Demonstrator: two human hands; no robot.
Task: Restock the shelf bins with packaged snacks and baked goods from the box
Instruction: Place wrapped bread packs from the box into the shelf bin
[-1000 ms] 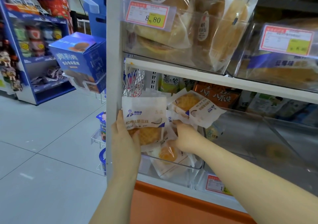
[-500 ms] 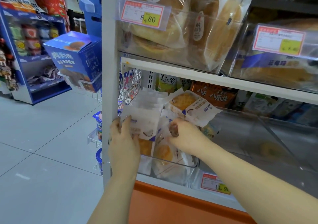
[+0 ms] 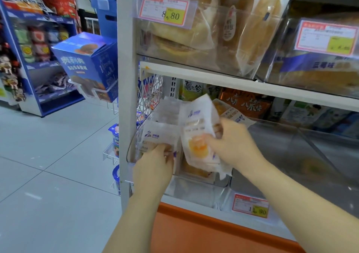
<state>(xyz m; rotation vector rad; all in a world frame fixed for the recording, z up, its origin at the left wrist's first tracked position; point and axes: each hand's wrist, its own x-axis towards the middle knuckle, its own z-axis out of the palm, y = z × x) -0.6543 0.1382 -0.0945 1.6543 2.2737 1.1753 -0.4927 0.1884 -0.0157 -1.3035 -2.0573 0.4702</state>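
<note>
A clear plastic shelf bin on the lower shelf holds several white-wrapped pastry packets. My left hand holds the front packet at the bin's left end, fingers curled over its lower edge. My right hand grips an upright pastry packet with an orange filling showing, just right of the first one. More packets stand behind them, and another lies tilted behind my right hand. The supply box is out of view.
The white shelf post stands left of the bin. Above, bins hold large bread bags behind price tags. A second clear bin lies right. A blue carton and yoghurt cups hang on side racks.
My left hand slid down and right with the front packet, lowering it in the bin. My right hand took hold of an upright packet and raised it beside the first.
</note>
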